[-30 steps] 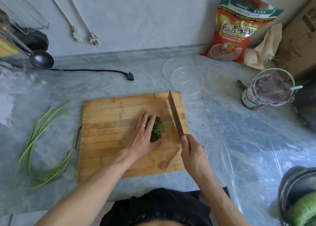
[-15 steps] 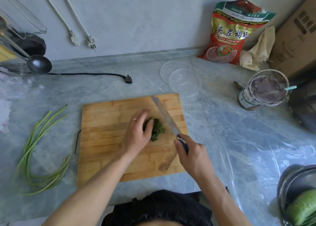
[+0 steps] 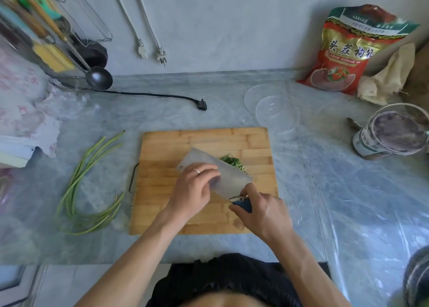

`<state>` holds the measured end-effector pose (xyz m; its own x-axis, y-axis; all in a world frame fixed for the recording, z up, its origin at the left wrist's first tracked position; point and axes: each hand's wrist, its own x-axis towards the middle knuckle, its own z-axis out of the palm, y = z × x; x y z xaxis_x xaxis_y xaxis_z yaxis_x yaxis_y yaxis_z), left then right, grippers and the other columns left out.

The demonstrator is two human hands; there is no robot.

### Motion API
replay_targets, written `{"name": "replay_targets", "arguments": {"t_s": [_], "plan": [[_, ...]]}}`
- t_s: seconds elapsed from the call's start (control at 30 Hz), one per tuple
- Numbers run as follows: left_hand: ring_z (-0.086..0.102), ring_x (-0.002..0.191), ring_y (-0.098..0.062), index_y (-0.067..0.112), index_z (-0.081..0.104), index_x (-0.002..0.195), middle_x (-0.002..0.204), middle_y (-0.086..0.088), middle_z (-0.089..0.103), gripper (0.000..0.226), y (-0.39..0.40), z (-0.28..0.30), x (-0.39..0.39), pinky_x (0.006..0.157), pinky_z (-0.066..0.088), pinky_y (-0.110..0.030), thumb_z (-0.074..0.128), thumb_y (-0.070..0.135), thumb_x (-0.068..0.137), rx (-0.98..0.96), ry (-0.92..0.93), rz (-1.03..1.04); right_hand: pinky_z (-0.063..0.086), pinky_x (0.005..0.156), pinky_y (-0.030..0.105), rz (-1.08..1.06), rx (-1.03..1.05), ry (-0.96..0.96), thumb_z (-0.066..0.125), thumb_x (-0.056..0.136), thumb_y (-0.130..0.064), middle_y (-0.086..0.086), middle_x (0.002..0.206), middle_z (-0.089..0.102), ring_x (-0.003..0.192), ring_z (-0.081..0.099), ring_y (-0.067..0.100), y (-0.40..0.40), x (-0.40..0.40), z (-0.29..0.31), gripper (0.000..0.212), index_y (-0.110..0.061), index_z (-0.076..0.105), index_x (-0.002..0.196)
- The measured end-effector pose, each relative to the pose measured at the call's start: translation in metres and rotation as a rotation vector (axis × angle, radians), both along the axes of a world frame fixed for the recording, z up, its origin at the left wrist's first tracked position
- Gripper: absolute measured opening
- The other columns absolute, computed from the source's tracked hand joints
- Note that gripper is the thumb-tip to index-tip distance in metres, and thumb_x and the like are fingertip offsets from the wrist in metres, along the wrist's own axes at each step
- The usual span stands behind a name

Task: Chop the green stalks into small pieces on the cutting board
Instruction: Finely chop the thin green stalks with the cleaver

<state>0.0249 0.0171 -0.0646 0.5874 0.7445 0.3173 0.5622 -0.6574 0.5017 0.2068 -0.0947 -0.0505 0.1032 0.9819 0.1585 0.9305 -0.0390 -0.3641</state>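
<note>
One pile of chopped greens (image 3: 232, 161) sits mid cutting board (image 3: 204, 139); the cleaver (image 3: 216, 173), upright a second ago, is now laid flat, gripped by the right hand (image 3: 262, 214), wiped by the left hand's (image 3: 195, 190) curled fingers. Whole green stalks (image 3: 86, 186) remain uncut beside the board.

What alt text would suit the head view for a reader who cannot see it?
A right hand grips a cleaver tilted flat over chopped greens on a wooden cutting board, with left hand fingers on the blade. Uncut green stalks lie on the counter to the board's left.

The red-and-gold bag (image 3: 348, 51) leaning against the wall is showing large Chinese characters — 头茬枸杞 — above partly readable "LYCIUM CHINESE".
</note>
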Motion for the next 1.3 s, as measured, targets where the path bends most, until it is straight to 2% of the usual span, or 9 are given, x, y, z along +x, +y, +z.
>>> {"name": "replay_targets", "arguments": {"t_s": [0.33, 0.47, 0.57, 0.67, 0.77, 0.83, 0.93, 1.1, 1.3], "plan": [[0.054, 0.127, -0.019, 0.006, 0.067, 0.125, 0.132, -0.005, 0.064, 0.061, 0.003, 0.022, 0.026, 0.111, 0.038, -0.029, 0.053, -0.021, 0.073, -0.133, 0.196, -0.262, 0.037, 0.033, 0.027, 0.104, 0.012, -0.004, 0.052, 0.079, -0.059, -0.007, 0.051, 0.053, 0.039, 0.050, 0.017, -0.009, 0.004, 0.000, 0.040, -0.019, 0.050, 0.083], [0.039, 0.141, -0.022, 0.010, 0.050, 0.143, 0.150, -0.005, 0.047, 0.065, 0.024, 0.020, 0.027, 0.119, 0.024, -0.038, 0.044, -0.012, 0.082, -0.151, 0.372, -0.110, 0.038, 0.034, 0.025, 0.113, -0.011, -0.028, 0.067, 0.074, -0.058, -0.008, 0.048, 0.053, 0.038, 0.052, 0.016, -0.010, 0.007, -0.004, 0.042, -0.020, 0.051, 0.085], [0.046, 0.135, -0.021, 0.010, 0.059, 0.135, 0.143, -0.004, 0.054, 0.061, 0.022, 0.024, 0.025, 0.116, 0.031, -0.042, 0.046, -0.013, 0.080, -0.096, 0.296, -0.082, 0.041, 0.039, 0.027, 0.042, -0.055, 0.010, 0.066, 0.076, -0.058, -0.007, 0.051, 0.056, 0.044, 0.056, 0.018, -0.014, 0.007, -0.003, 0.040, -0.023, 0.053, 0.089], [0.060, 0.114, -0.020, 0.007, 0.071, 0.116, 0.121, -0.003, 0.067, 0.046, 0.010, 0.029, 0.016, 0.099, 0.049, -0.036, 0.045, -0.007, 0.081, -0.043, -0.021, 0.042, 0.048, 0.051, 0.032, -0.115, -0.145, 0.271, 0.065, 0.085, -0.051, -0.002, 0.063, 0.066, 0.056, 0.062, 0.020, -0.014, 0.005, 0.005, 0.032, -0.026, 0.063, 0.106], [0.062, 0.107, -0.020, 0.003, 0.071, 0.109, 0.112, -0.005, 0.068, 0.035, -0.003, 0.030, 0.008, 0.094, 0.049, -0.026, 0.053, -0.011, 0.082, 0.028, -0.203, 0.245, 0.046, 0.049, 0.026, -0.242, -0.131, 0.702, 0.061, 0.093, -0.036, 0.000, 0.061, 0.065, 0.049, 0.058, 0.013, -0.008, 0.002, 0.018, 0.022, -0.019, 0.071, 0.103], [0.057, 0.118, -0.018, 0.004, 0.068, 0.119, 0.122, -0.005, 0.065, 0.045, -0.012, 0.028, 0.008, 0.101, 0.048, -0.029, 0.056, -0.017, 0.080, -0.036, -0.158, 0.233, 0.043, 0.045, 0.029, -0.355, -0.157, 1.053, 0.052, 0.099, -0.034, 0.006, 0.063, 0.064, 0.046, 0.052, 0.017, -0.002, 0.003, 0.029, 0.033, -0.007, 0.066, 0.088], [0.034, 0.143, -0.014, 0.010, 0.046, 0.146, 0.152, -0.003, 0.042, 0.077, -0.024, 0.019, 0.014, 0.118, 0.031, -0.034, 0.057, -0.020, 0.076, -0.085, 0.071, -0.028, 0.040, 0.043, 0.031, -0.469, -0.203, 1.364, 0.046, 0.102, -0.036, 0.011, 0.065, 0.060, 0.047, 0.048, 0.022, 0.005, 0.005, 0.041, 0.042, 0.000, 0.052, 0.081], [-0.005, 0.152, -0.019, 0.019, 0.003, 0.158, 0.164, 0.004, -0.005, 0.094, -0.015, 0.016, 0.031, 0.124, 0.005, -0.035, 0.055, -0.009, 0.084, -0.066, 0.309, -0.072, 0.038, 0.043, 0.030, -0.481, -0.258, 1.543, 0.047, 0.100, -0.040, 0.012, 0.068, 0.056, 0.048, 0.046, 0.021, 0.004, 0.006, 0.049, 0.036, -0.009, 0.048, 0.083], [0.005, 0.152, -0.027, 0.012, 0.018, 0.157, 0.163, -0.001, 0.022, 0.081, -0.008, 0.006, 0.030, 0.124, 0.001, -0.042, 0.057, 0.001, 0.087, -0.120, 0.465, 0.068, 0.038, 0.043, 0.028, -0.551, -0.206, 1.540, 0.045, 0.101, -0.041, 0.011, 0.067, 0.056, 0.047, 0.046, 0.020, 0.006, 0.013, 0.049, 0.038, -0.008, 0.048, 0.081]]}}
